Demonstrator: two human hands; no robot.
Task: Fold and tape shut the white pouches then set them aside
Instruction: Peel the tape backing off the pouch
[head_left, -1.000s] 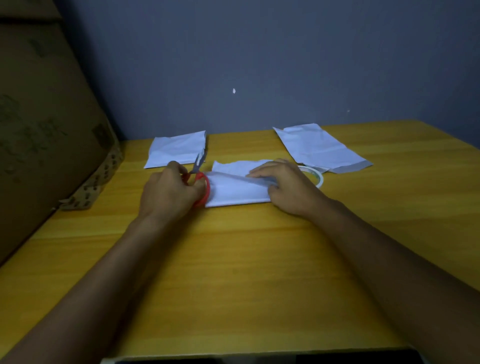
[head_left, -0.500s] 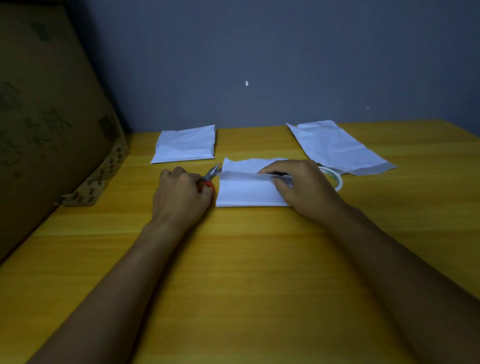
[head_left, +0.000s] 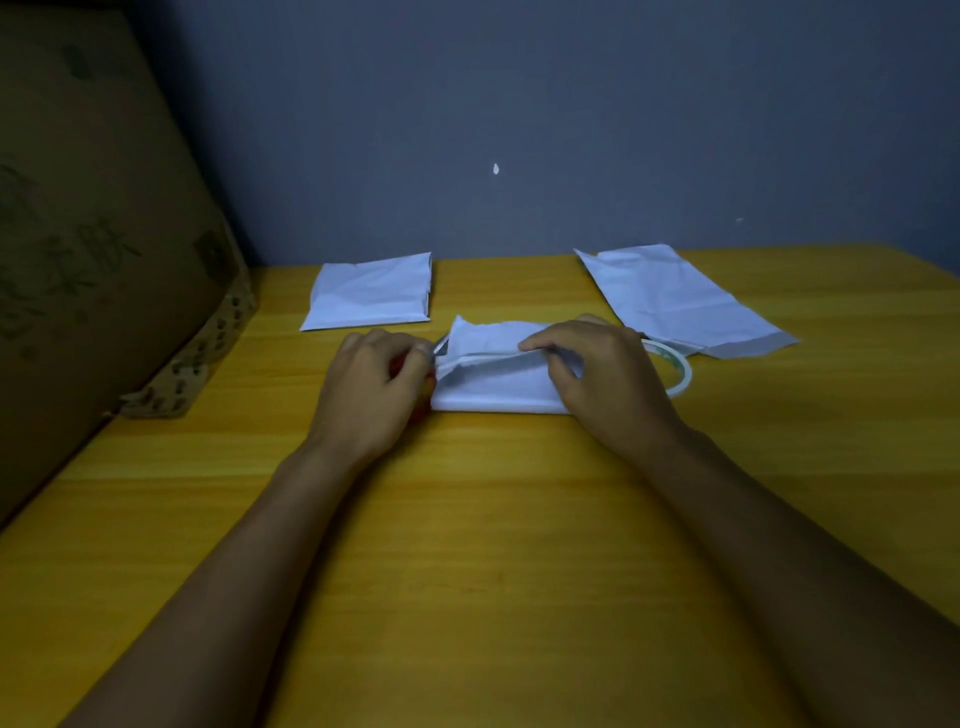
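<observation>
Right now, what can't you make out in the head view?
- Scissors: only the blade tip and a bit of red handle show; the left hand covers the rest.
- Tape roll: the right hand hides its near-left part.
- Tape strip on the folded pouch: too dim to tell whether it is cut through.
- Right fingers: their tips curl over the flap, so the grip underneath is hidden.
- Cardboard box: cut off by the left edge; its print is unreadable.

Right hand (head_left: 597, 374) pinching the folded white pouch (head_left: 498, 384) at mid-table; left hand (head_left: 374, 389) gripping red-handled scissors (head_left: 436, 349) at its left edge; tape roll (head_left: 678, 371) right; folded pouch (head_left: 371, 299) far left, flat pouch (head_left: 675, 301) far right
</observation>
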